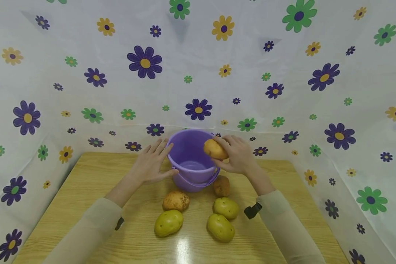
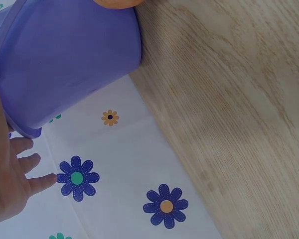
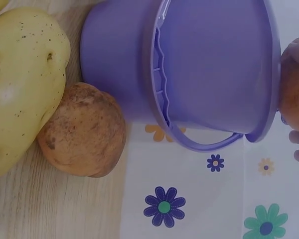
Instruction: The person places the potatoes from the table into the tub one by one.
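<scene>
A purple bucket (image 1: 192,176) with its handle folded down stands at the far side of the wooden table. Over its right rim my right hand (image 1: 239,154) grips a brown potato (image 1: 214,149), which also shows at the edge of the right wrist view as a potato (image 3: 293,94). My left hand (image 1: 151,161) rests at the bucket's left rim, its fingers straight and spread, with no object in it. Another brown potato (image 1: 222,186) lies against the bucket's right side. In front lies one more brown potato (image 1: 176,201).
Two yellow-green potatoes, one upper (image 1: 226,208) and one lower (image 1: 220,227), lie at the front right. A third yellow-green potato (image 1: 169,223) is at the front left. Behind the table (image 1: 95,190) hangs a white flowered cloth (image 1: 118,91), which also covers both sides.
</scene>
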`<action>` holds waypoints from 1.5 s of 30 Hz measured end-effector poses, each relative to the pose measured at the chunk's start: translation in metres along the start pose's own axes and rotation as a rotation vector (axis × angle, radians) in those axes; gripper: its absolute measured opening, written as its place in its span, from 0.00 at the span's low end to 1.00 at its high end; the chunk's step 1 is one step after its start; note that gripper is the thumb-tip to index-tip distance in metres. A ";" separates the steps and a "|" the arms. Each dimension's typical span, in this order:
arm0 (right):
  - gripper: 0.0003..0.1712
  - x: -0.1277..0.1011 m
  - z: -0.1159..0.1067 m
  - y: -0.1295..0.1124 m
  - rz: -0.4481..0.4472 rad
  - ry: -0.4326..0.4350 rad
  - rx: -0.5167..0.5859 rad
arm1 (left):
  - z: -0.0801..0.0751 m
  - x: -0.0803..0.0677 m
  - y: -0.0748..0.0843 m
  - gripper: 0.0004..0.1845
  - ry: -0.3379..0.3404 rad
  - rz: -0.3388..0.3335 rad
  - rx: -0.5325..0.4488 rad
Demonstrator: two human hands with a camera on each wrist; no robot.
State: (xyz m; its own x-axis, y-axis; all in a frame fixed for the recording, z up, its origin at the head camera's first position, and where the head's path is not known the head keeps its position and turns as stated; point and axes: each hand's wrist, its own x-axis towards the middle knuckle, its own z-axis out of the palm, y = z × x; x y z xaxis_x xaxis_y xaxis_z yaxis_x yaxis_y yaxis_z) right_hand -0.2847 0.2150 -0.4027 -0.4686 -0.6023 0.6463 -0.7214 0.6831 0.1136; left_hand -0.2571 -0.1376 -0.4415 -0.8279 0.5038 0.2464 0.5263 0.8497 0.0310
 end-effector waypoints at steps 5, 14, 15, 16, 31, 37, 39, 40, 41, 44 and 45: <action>0.45 0.009 0.002 -0.003 -0.024 -0.019 -0.024 | -0.001 0.001 0.000 0.56 -0.001 0.003 0.001; 0.44 0.025 0.009 -0.006 -0.034 -0.070 -0.021 | -0.001 0.003 -0.002 0.56 -0.010 0.001 -0.006; 0.44 0.027 0.010 -0.007 -0.035 -0.078 -0.020 | -0.001 0.003 -0.002 0.56 -0.009 0.002 -0.007; 0.45 0.028 0.010 -0.008 -0.037 -0.084 -0.021 | -0.001 0.003 -0.002 0.56 -0.008 0.002 -0.006; 0.45 0.052 0.015 -0.016 -0.050 -0.270 -0.037 | -0.001 0.001 -0.001 0.57 0.005 0.007 0.008; 0.44 0.058 0.019 -0.018 -0.047 -0.349 -0.044 | 0.000 0.001 -0.002 0.57 0.006 0.008 0.010; 0.44 0.060 0.021 -0.019 -0.045 -0.382 -0.047 | 0.000 0.001 -0.002 0.57 0.005 0.009 0.012; 0.44 0.060 0.023 -0.019 -0.044 -0.401 -0.051 | 0.000 0.001 -0.002 0.57 0.004 0.009 0.011; 0.44 0.061 0.024 -0.020 -0.043 -0.417 -0.050 | 0.000 0.001 -0.002 0.57 0.003 0.010 0.012; 0.43 0.063 0.028 -0.022 -0.052 -0.454 -0.065 | 0.000 0.001 -0.002 0.56 0.000 0.011 0.015; 0.43 0.063 0.029 -0.023 -0.057 -0.464 -0.073 | 0.000 0.001 -0.002 0.56 0.001 0.012 0.015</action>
State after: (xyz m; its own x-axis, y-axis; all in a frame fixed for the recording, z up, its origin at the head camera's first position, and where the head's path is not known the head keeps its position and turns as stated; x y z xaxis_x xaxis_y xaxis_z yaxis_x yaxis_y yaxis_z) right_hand -0.3129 0.1495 -0.3863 -0.6201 -0.7490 0.2336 -0.7224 0.6612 0.2023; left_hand -0.2591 -0.1387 -0.4413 -0.8215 0.5137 0.2474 0.5331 0.8459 0.0138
